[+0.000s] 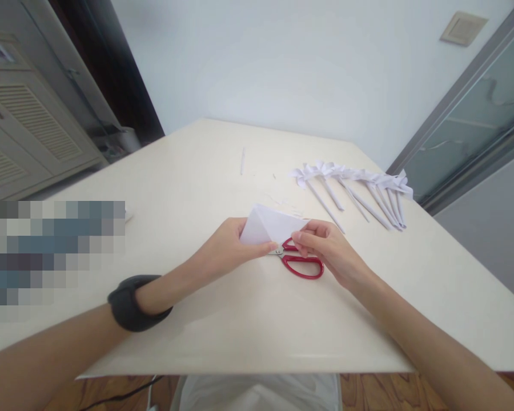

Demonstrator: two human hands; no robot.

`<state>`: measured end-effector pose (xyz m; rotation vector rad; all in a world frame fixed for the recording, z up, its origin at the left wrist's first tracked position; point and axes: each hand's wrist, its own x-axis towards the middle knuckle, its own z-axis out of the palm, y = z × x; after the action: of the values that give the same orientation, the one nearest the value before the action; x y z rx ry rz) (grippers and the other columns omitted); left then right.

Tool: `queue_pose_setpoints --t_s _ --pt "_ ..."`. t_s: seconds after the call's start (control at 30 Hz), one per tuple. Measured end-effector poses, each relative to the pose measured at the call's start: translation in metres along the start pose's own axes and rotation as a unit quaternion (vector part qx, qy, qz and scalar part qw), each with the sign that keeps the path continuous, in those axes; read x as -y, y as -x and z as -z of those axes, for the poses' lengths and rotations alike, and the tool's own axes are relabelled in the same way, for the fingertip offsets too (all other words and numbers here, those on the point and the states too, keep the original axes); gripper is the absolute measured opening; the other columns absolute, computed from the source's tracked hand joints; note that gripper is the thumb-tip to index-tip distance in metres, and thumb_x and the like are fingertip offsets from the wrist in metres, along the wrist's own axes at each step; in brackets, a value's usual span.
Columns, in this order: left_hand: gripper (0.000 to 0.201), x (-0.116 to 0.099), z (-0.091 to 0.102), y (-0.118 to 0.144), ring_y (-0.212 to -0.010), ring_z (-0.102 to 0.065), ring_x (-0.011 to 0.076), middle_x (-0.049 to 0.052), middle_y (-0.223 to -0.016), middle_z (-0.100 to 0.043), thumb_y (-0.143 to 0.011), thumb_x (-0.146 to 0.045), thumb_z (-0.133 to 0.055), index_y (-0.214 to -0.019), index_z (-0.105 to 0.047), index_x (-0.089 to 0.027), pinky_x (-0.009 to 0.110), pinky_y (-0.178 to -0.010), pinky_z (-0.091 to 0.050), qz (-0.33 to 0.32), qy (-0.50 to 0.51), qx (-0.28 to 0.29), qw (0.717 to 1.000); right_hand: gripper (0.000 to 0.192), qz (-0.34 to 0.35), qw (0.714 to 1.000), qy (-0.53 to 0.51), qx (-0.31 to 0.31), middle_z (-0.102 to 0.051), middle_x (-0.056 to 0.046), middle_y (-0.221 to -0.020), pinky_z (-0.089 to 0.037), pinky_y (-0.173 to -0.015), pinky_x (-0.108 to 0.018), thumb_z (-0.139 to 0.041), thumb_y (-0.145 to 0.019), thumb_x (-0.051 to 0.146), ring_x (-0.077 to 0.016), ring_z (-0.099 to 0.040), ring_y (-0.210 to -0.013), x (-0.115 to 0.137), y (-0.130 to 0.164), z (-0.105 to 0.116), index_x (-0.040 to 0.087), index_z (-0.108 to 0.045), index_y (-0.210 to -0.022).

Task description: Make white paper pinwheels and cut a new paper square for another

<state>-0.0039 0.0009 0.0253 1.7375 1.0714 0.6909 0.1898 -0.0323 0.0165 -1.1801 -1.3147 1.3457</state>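
As the head view shows, one folded white paper [278, 222] sits between the left hand's [225, 245] thumb and fingers, the right hand [328, 245] pinching its right edge. Directly beneath, partly covered, lies one pair of red-handled scissors [286, 262]. Beyond are several paper scraps [297, 214], one lone paper roll [243, 161] and, rightward, overlapping paper flowers [351, 172], too tangled to count.

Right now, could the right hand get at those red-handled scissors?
Probably yes: the right hand is just beside the red-handled scissors, whose lower loop lies uncovered, though it may first need to leave the edge of the white paper.
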Motion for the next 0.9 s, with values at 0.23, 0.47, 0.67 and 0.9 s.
queue_pose_setpoints --t_s 0.23,0.47,0.67,0.9 --pt "0.030 0.001 0.000 0.001 -0.062 -0.057 0.0157 0.001 -0.073 -0.066 -0.068 -0.043 -0.064 -0.079 -0.066 -0.015 0.022 -0.051 -0.042 -0.006 0.004 0.004 1.000 0.018 0.006 1.000 0.004 0.002 -0.054 0.002 -0.059 -0.037 -0.059 -0.025 -0.062 -0.076 0.032 -0.0088 -0.045 -0.054 0.000 0.002 -0.001 0.016 -0.056 -0.069" --pt "0.030 0.000 0.001 0.002 -0.065 -0.059 0.0176 0.002 -0.074 -0.067 -0.070 -0.043 -0.063 -0.081 -0.066 -0.014 0.023 -0.054 -0.043 -0.003 -0.007 0.015 1.000 0.022 -0.004 1.000 0.017 0.020 -0.051 0.002 -0.057 -0.035 -0.058 -0.025 -0.061 -0.077 0.034 -0.0100 -0.046 -0.056 -0.001 0.001 -0.003 0.016 -0.054 -0.066" --pt "0.031 -0.009 0.006 0.002 -0.068 -0.059 0.0175 0.002 -0.079 -0.067 -0.069 -0.041 -0.065 -0.084 -0.066 -0.014 0.023 -0.055 -0.045 0.016 -0.003 0.018 1.000 0.017 0.028 0.999 0.012 0.010 -0.048 0.002 -0.060 -0.034 -0.057 -0.025 -0.061 -0.077 0.032 -0.0087 -0.041 -0.054 0.009 -0.002 0.015 0.016 -0.055 -0.073" --pt "0.028 -0.006 0.007 0.003 -0.066 -0.058 0.0161 0.002 -0.077 -0.066 -0.071 -0.040 -0.063 -0.082 -0.065 -0.015 0.022 -0.053 -0.043 -0.005 -0.007 -0.004 1.000 0.015 0.063 0.997 -0.022 -0.038 -0.045 0.002 -0.064 -0.034 -0.055 -0.022 -0.058 -0.080 0.027 -0.0075 -0.039 -0.056 0.016 -0.007 0.041 0.016 -0.054 -0.071"
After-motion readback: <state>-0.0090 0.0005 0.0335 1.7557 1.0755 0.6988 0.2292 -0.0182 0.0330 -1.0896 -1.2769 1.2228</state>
